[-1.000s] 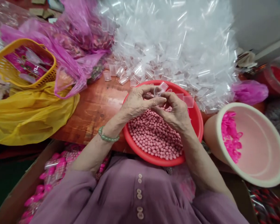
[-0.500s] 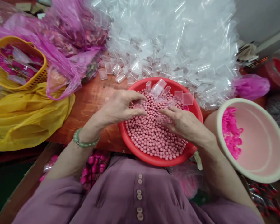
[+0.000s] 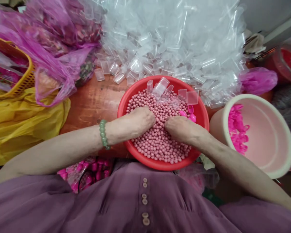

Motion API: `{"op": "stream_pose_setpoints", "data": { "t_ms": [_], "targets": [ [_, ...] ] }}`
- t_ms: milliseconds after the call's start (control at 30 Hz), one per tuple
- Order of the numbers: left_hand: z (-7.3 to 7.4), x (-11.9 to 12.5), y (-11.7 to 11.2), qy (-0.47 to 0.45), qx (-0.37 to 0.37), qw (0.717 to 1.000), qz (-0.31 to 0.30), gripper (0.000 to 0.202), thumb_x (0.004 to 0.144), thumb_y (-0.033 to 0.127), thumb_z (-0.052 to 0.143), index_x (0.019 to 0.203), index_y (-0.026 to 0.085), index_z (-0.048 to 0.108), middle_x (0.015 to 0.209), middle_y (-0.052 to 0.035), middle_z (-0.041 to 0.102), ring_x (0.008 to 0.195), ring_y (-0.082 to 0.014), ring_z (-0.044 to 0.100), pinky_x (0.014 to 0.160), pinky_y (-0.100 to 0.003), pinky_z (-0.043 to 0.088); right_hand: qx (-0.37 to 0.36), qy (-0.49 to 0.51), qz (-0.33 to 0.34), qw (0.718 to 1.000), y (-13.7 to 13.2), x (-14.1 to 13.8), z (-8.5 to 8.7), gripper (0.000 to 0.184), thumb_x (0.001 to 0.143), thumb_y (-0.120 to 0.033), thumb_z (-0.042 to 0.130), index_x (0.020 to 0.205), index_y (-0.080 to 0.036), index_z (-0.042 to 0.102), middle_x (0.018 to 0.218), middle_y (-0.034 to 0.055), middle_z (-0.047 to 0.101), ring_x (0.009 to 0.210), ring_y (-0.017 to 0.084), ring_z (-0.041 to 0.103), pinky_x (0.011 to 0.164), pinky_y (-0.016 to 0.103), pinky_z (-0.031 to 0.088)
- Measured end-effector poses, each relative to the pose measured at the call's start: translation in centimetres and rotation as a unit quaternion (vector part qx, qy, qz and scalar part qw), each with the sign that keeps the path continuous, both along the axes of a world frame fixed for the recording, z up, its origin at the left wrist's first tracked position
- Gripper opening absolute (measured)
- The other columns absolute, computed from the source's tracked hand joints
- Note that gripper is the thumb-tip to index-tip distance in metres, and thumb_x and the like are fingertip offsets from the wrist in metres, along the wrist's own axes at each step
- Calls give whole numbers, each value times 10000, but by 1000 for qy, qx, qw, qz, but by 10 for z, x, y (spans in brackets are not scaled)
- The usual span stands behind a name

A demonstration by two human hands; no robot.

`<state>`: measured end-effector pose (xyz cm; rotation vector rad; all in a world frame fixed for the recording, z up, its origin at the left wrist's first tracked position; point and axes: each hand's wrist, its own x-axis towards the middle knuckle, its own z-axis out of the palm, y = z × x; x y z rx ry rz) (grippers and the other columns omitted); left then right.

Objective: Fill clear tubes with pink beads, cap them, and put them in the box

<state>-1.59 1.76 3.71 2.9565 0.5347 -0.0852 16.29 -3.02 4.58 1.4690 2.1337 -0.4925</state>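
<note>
A red basin [image 3: 163,165] holds a heap of pink beads [image 3: 157,150]. My left hand [image 3: 142,120], below a green bead bracelet [image 3: 103,134], is closed and pressed down into the beads on the basin's left side. To the right, my right hand [image 3: 181,129] is also closed, knuckles up, fingertips sunk among the beads. What either hand holds is hidden underneath. Clear plastic cases [image 3: 161,88] lie on the beads toward the far rim. Bright pink plastic pieces [image 3: 192,117] sit just beyond my right hand.
A big pile of clear cases [image 3: 169,42] covers the table behind the basin. A whitish tub [image 3: 266,136] with pink pieces stands at right. At left are a yellow basket [image 3: 26,77], a yellow bag [image 3: 26,119] and purple plastic bags [image 3: 60,58].
Both hands have gone from hovering over the beads with fingers stretched to being curled down into them. Pink pieces by my right hand are more exposed. The view has shifted slightly.
</note>
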Motion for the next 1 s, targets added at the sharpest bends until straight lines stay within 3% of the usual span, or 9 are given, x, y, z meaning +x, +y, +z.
{"op": "stream_pose_setpoints", "data": {
  "t_ms": [100, 267, 433, 533, 600, 767, 867, 1000],
  "targets": [
    [-14, 7, 9, 50, -23, 998, -40, 369, 877, -8, 352, 987, 100, 687, 1018, -121, 719, 930, -196, 646, 856, -300, 466, -20, 8, 20, 1000, 0, 9, -9, 257, 741, -33, 511, 908, -114, 688, 927, 148, 717, 846, 243, 659, 720, 311, 454],
    [-33, 12, 23, 23, -144, 989, -4, 213, 795, 25, 483, 826, 130, 667, 764, -59, 662, 698, -160, 586, 652, -264, 407, 22, 144, -58, 988, -7, 18, -26, 221, 677, -42, 497, 848, -153, 582, 825, 81, 659, 735, 188, 562, 646, 271, 379],
    [-32, 7, 28, -76, -284, 955, 45, 55, 727, 93, 608, 745, 143, 599, 658, 15, 587, 602, -121, 489, 575, -243, 314, 88, 284, -120, 947, -18, 27, -33, 339, 661, -69, 493, 985, -152, 550, 892, 65, 654, 734, 186, 557, 678, 280, 408],
    [-29, 3, 29, -134, -374, 916, 62, 192, 747, 278, 715, 737, 147, 576, 641, 48, 557, 603, -105, 479, 580, -226, 306, 143, 346, -132, 918, -23, 31, -35, 424, 697, -116, 536, 1119, -152, 526, 1009, 85, 669, 875, 219, 606, 773, 309, 452],
    [-26, -1, 28, -163, -409, 896, 66, 269, 756, 369, 730, 750, 146, 579, 657, 54, 550, 629, -104, 482, 604, -222, 322, 159, 351, -135, 913, -24, 30, -36, 385, 724, -135, 557, 1107, -157, 524, 1009, 89, 668, 889, 223, 613, 776, 311, 457],
    [-23, -9, 17, -226, -423, 872, 98, 332, 759, 434, 735, 876, 136, 645, 733, 37, 574, 712, -125, 514, 674, -228, 378, 170, 326, -129, 921, -27, 21, -41, 161, 769, -139, 546, 915, -190, 500, 840, 50, 620, 739, 186, 567, 663, 281, 412],
    [-23, -12, 11, -240, -414, 871, 114, 338, 774, 409, 728, 964, 138, 664, 782, 24, 607, 735, -132, 531, 705, -235, 407, 180, 331, -123, 918, -28, 17, -44, 144, 776, -137, 538, 878, -203, 462, 815, 35, 593, 717, 174, 545, 646, 274, 397],
    [-24, -10, 10, -266, -422, 857, 129, 316, 766, 395, 742, 922, 133, 662, 820, 12, 625, 778, -139, 551, 741, -241, 432, 172, 342, -116, 917, -27, 17, -44, 161, 794, -129, 541, 905, -205, 453, 873, 44, 606, 776, 182, 573, 697, 287, 433]
  ]
}}
